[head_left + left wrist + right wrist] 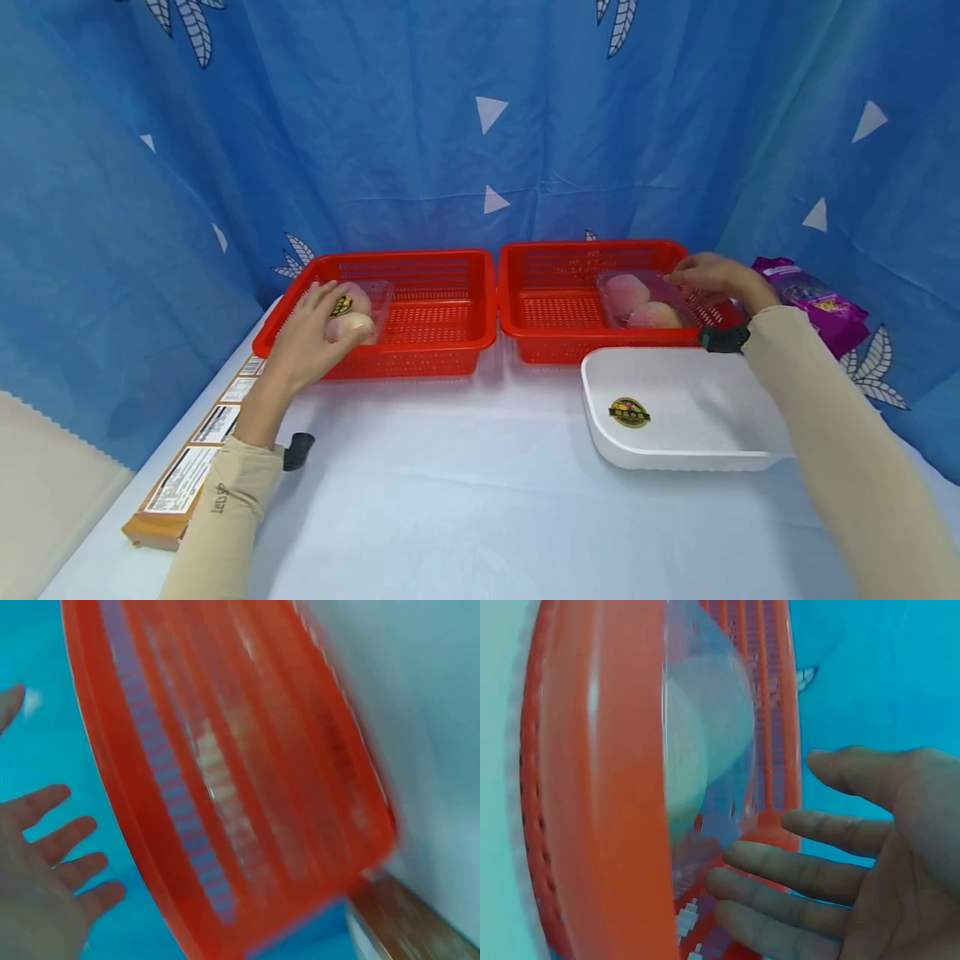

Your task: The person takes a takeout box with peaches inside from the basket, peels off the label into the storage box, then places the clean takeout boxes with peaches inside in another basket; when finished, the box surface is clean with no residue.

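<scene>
My left hand (311,333), fingers spread, is over the left end of the left red basket (438,358). Below it lies a clear plastic box (384,296) of peaches (358,297) with a black and yellow sticker (342,306). In the blurred left wrist view, that hand's fingers (64,840) are apart and hold nothing. Over the right end of the right red basket (555,348) is my right hand (708,275). Its fingers (795,868) extend toward another clear box (731,656) with two peaches (627,295), nothing gripped in them.
A white tray (682,458) with a similar sticker (629,412) stands in front of the right basket. At the far right lies a purple bag (825,312). A long brown carton (180,479) with white labels runs along the left edge. Behind hangs a blue curtain (420,125).
</scene>
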Available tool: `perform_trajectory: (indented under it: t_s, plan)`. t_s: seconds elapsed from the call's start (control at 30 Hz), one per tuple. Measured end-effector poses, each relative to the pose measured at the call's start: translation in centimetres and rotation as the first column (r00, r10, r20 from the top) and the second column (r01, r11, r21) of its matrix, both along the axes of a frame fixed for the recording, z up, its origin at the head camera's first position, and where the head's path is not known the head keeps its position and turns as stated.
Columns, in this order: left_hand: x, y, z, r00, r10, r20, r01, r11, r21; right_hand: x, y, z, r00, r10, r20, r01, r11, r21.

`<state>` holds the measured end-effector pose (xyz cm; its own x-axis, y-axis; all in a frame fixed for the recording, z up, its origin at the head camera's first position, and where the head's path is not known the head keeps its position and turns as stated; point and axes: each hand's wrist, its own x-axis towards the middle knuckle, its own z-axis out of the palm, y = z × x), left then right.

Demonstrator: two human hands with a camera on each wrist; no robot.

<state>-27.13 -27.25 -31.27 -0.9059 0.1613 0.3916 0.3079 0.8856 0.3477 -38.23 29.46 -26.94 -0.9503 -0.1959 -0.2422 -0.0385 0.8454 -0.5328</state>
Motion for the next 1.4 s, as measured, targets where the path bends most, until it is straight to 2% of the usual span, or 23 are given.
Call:
perform_trajectory:
  t_s: [0.07, 0.17, 0.3, 0.43, 0.67, 0.83, 1.03, 1.3, 1.4]
  plan:
    - [0.2, -2.2, 0.1, 0.996, 0.068, 0.062, -0.07, 0.997, 0.036, 0.1, -1.0, 0.2, 0.998, 0.031, -0.053, -0.03, 0.999, 0.013]
    - [0.5, -4.7, -0.2, 0.976, 0.144, 0.164, -0.155, 0.986, 0.056, 0.2, -3.1, 1.0, 0.99, 0.063, -0.129, -0.061, 0.998, 0.019]
    - [0.6, -6.7, -0.8, 0.946, 0.151, 0.286, -0.182, 0.98, 0.082, 0.4, -6.8, 2.1, 0.979, 0.099, -0.176, -0.107, 0.994, -0.034]
    - [0.6, -7.6, -1.2, 0.926, 0.135, 0.354, -0.183, 0.977, 0.106, 0.4, -11.0, 2.6, 0.986, 0.114, -0.118, -0.133, 0.977, -0.168]
    - [0.7, -7.6, -1.2, 0.891, 0.145, 0.431, -0.221, 0.966, 0.132, 0.1, -17.8, 2.7, 0.985, 0.17, -0.01, -0.162, 0.918, -0.362]
    - [0.4, -7.1, -1.3, 0.896, 0.126, 0.427, -0.216, 0.962, 0.169, -0.1, -22.0, 2.5, 0.977, 0.205, 0.063, -0.149, 0.863, -0.483]
    - [0.3, -6.6, -1.2, 0.903, 0.108, 0.416, -0.199, 0.963, 0.183, -0.5, -26.4, 1.2, 0.958, 0.242, 0.152, -0.109, 0.802, -0.588]
    - [0.7, -6.9, -1.1, 0.898, 0.118, 0.424, -0.21, 0.961, 0.178, -0.9, -31.6, -1.0, 0.922, 0.268, 0.279, 0.041, 0.648, -0.76]
    - [0.9, -7.2, -1.2, 0.901, 0.117, 0.418, -0.207, 0.962, 0.178, -0.6, -33.5, -1.8, 0.909, 0.259, 0.326, 0.101, 0.623, -0.776]
